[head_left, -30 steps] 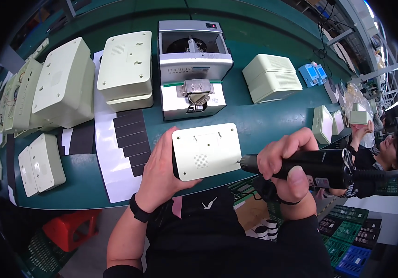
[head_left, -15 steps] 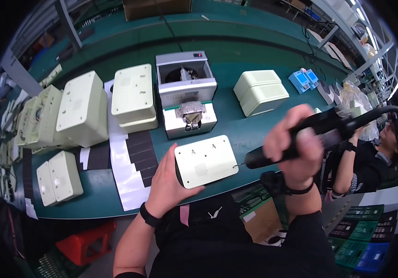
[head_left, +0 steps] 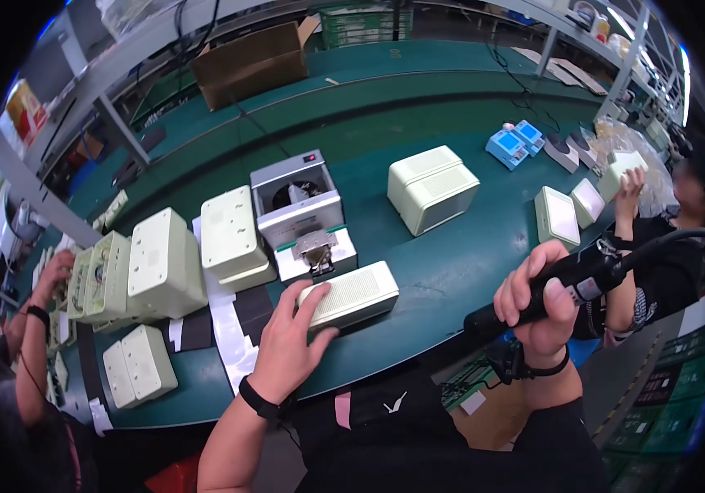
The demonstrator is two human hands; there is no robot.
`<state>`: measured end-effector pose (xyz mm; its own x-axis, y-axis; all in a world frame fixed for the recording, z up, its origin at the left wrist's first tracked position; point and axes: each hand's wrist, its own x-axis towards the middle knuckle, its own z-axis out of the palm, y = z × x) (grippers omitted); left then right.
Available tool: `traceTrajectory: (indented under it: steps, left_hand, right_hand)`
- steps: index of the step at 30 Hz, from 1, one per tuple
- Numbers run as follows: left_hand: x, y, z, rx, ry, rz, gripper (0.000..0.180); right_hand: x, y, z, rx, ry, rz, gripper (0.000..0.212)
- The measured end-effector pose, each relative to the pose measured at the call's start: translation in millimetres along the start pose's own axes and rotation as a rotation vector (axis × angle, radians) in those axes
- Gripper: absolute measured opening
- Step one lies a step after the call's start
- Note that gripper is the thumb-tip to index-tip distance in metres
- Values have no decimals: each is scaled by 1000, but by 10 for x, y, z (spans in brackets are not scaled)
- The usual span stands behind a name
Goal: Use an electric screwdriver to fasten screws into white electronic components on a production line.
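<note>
My left hand [head_left: 288,337] grips the left end of a cream plastic box [head_left: 351,297], fingers over its top and thumb along the near side. The box stands on its long edge on the green bench, a ribbed grille facing up and a dark side toward me. My right hand [head_left: 543,304] is wrapped round a black corded electric screwdriver [head_left: 562,289], held off to the right of the box and apart from it. Beyond the box stands a grey and white screw-feeding machine [head_left: 307,218], with a metal mechanism at its front.
Cream boxes [head_left: 163,263] stand in stacks at left. Another pair of cream boxes [head_left: 433,189] sits farther right, near blue devices [head_left: 514,144]. A co-worker's hand [head_left: 57,269] is at far left; another person's hand [head_left: 632,182] holds a cream box at right. A cardboard box [head_left: 250,66] stands behind.
The cream box has turned from lying flat, screw-hole face up, to standing on edge. My right hand has moved the screwdriver away to the right. The head view has shifted.
</note>
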<state>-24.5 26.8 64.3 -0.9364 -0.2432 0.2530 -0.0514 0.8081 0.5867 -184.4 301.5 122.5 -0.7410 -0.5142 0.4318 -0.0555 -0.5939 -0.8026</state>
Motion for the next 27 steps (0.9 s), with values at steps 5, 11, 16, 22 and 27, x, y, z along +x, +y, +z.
traceTrajectory:
  steps: [5, 11, 16, 22, 27]
  left_hand:
    - [311, 243, 379, 15, -13, 135, 60]
    - [1052, 509, 1092, 46, 159, 376, 58]
    - [1415, 561, 1363, 129, 350, 304, 56]
    - [745, 270, 487, -95, 639, 302, 50]
    - [426, -490, -92, 337, 820, -118, 67]
  right_hand:
    - [-223, -20, -201, -27, 135, 33, 32]
    - [-349, -10, -142, -43, 159, 2, 35]
    - [-441, 66, 9, 73, 82, 97, 37]
    - [-485, 91, -85, 49, 94, 30, 46]
    - [-345, 369, -36, 72, 56, 113, 39]
